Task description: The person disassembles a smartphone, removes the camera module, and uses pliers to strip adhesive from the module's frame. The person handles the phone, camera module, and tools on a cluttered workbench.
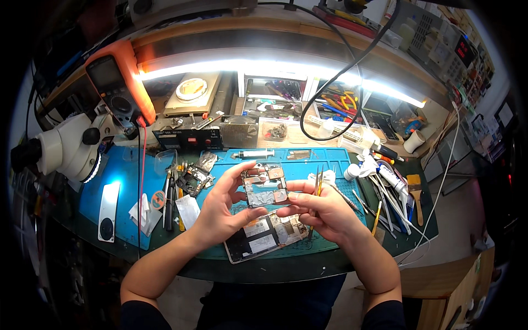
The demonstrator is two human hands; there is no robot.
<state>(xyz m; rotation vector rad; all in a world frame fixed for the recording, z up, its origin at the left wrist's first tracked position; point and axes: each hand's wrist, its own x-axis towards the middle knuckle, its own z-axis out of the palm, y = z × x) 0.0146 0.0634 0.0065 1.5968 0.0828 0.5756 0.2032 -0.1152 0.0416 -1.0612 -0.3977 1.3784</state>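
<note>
Up in front of me, above the blue mat, a small phone circuit board (265,186) is held upright. It has copper-coloured shields and a grey patch along its lower part. My left hand (220,206) grips it by its left side, fingers at the top and thumb below. At the board's lower right edge are the thumb and fingertips of my right hand (324,209). That hand also holds a pair of tweezers (319,180), points upward. Below my hands lies an opened phone (247,247) with its battery and inner parts showing, partly hidden by my left hand.
The blue work mat (335,159) carries a syringe (254,154). Left are a microscope (60,146), an orange multimeter (118,82), a phone back cover (108,212) and screwdrivers (169,203). Right lie a brush (415,192), a white bottle (352,171) and several tools. A black cable (346,69) loops overhead.
</note>
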